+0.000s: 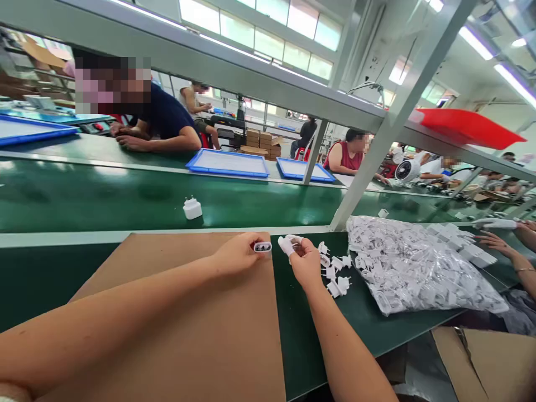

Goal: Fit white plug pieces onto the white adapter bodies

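My left hand (238, 252) is closed around a white charger housing (263, 247), its open end turned to the right with dark and metal parts inside. It is held above the right edge of a brown cardboard sheet (201, 318). Just right of it, apart from the housing, is my right hand (302, 258), with white covers on its fingertips. Its thumb and fingers are curled together; whatever lies between them is hidden. Beside this hand several loose white plug pieces with pins (335, 271) lie on the green bench.
A clear bag of white parts (419, 262) lies to the right, near a co-worker's hand (498, 243). One white charger (192, 208) stands on the green conveyor belt (104, 192). A slanted metal post (377, 151) rises behind the bag. Blue trays (228, 163) sit across the belt.
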Tool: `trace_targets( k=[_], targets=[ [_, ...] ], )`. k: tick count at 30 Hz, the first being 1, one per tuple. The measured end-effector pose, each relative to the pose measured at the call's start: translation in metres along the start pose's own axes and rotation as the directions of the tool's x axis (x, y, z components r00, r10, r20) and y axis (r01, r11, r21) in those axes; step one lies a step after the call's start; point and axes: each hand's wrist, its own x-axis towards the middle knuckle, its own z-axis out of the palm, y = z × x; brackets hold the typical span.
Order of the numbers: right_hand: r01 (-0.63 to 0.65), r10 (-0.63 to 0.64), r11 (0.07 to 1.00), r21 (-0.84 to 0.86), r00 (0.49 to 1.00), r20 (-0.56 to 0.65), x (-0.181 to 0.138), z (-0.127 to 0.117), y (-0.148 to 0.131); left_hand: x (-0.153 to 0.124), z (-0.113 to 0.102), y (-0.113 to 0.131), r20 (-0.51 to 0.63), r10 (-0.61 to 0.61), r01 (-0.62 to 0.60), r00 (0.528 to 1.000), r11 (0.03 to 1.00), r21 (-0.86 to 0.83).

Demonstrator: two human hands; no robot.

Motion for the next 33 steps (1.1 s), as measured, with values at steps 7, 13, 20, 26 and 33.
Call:
trace_targets(
  k=[7, 13, 20, 26, 33],
  targets=[
    [0.476, -0.326, 0.815, -0.331, 0.848, 0.418, -0.027, 0.009, -0.009, -0.061, 0.024, -0.002, -0.019, -0.053, 0.046, 0.998, 0.961, -0.272],
    [0.65, -0.372, 0.597, -0.47, 0.744, 0.555, -0.036, 0.017, -0.007, -0.058, 0.039, -0.016, -0.105, 0.03, -0.063, 0.994, 0.942, -0.33],
    [0.677, -0.32, 0.47, -0.566, 0.728, 0.606, -0.034, 0.024, -0.012, -0.058, 0.039, -0.018, -0.097, 0.038, -0.069, 0.995, 0.937, -0.342],
    [0.565, -0.143, 0.486, -0.667, 0.804, 0.577, -0.028, 0.03, -0.025, -0.058, 0.039, -0.018, -0.084, 0.034, -0.062, 0.996, 0.933, -0.354],
    [0.482, -0.175, 0.594, -0.644, 0.859, 0.481, -0.035, 0.028, -0.013, -0.06, 0.037, -0.012, -0.078, 0.013, -0.04, 0.997, 0.93, -0.364]
  ],
)
